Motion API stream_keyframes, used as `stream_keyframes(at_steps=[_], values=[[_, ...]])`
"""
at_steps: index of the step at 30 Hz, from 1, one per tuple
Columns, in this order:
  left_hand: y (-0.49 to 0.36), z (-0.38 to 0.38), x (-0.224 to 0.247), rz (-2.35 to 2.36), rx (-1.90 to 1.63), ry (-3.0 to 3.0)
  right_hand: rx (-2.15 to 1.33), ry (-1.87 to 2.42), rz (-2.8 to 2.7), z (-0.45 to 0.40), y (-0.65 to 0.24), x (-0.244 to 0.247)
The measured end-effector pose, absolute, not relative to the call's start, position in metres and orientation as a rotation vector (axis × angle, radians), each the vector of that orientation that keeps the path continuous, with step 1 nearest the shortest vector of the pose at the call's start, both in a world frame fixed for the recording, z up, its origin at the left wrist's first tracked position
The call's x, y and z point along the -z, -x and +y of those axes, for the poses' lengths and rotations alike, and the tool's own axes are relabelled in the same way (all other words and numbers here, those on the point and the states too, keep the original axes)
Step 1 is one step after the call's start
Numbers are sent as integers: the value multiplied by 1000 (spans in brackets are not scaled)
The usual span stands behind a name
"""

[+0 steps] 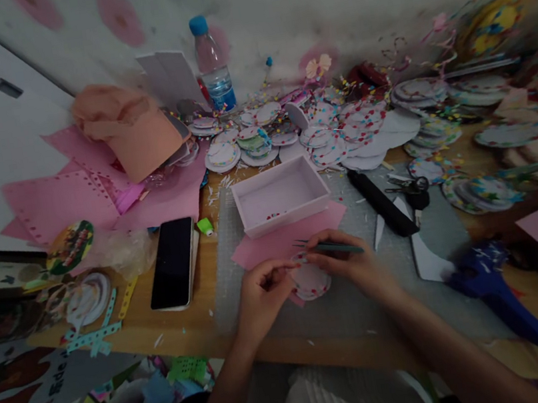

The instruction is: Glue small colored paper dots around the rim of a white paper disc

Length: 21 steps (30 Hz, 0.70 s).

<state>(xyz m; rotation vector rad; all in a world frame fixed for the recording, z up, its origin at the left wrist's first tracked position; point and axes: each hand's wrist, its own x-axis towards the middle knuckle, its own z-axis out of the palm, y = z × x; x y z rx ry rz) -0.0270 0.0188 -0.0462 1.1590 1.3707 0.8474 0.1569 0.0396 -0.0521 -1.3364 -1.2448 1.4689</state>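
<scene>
A round white disc with red dots around its rim lies between my hands, low over the mat. My left hand is closed, its thumb and forefinger pinching at the disc's left edge, beside a tiny red bit. Tweezers rest in my right hand, their tips pointing left. The thumb and fingertips of that hand also touch the disc's upper edge. Behind the disc lies a pink sheet, with a white open box standing partly on it. Small red bits are inside the box.
A phone lies at left, near a water bottle and pink paper farther back. Several decorated discs are piled along the wall. At right are a black tube-shaped case, keys and a blue glue gun.
</scene>
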Motion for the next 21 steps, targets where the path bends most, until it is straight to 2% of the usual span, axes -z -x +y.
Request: stream_keyframes(at_steps=[12, 21], values=[[26, 22, 35, 1435, -821, -1169, -1249, 1279, -1419, 32, -149, 51], [25, 21, 38, 1351, -749, -1029, -1244, 1271, -1373, 31, -149, 52]])
